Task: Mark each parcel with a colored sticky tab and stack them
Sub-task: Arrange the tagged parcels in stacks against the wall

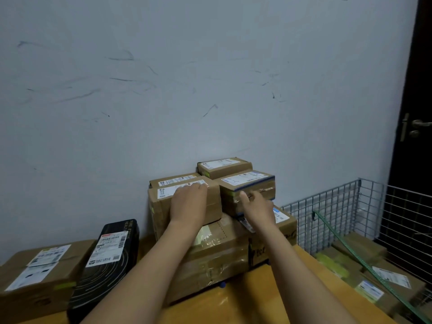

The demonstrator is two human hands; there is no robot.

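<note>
I record my left hand curled over the parcel atop the stack's left side. My right hand touches the blue-taped parcel beside it, grip unclear.

Cardboard box, stack base, right: dark print on the front face, "tc" legible, the rest hidden. Black parcel: white shipping label with barcode, characters too blurred to read. Brown parcel, far left: white labels, illegible.
</note>
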